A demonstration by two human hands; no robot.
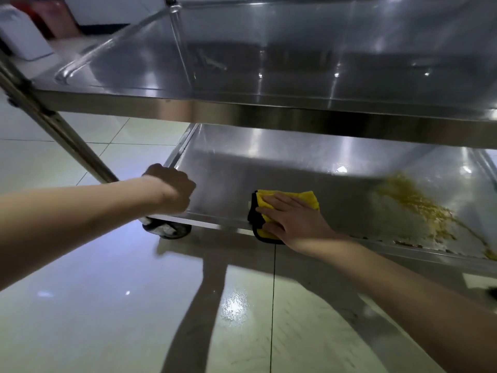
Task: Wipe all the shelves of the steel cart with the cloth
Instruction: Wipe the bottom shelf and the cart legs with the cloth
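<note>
pressing your flat right hand on the yellow cloth at frame centre, bottom shelf, yellow residue right, left hand curled on the shelf's left corner

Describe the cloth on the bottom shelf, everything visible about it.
The cloth is bright yellow with a dark edge, soft and plush-looking, folded into a small pad. It lies flat at the front lip of the bottom shelf, its near corner hanging slightly over the edge. The right hand presses on it with straight, spread fingers, covering much of it. A yellowish smear lies apart from it to the right.
</note>
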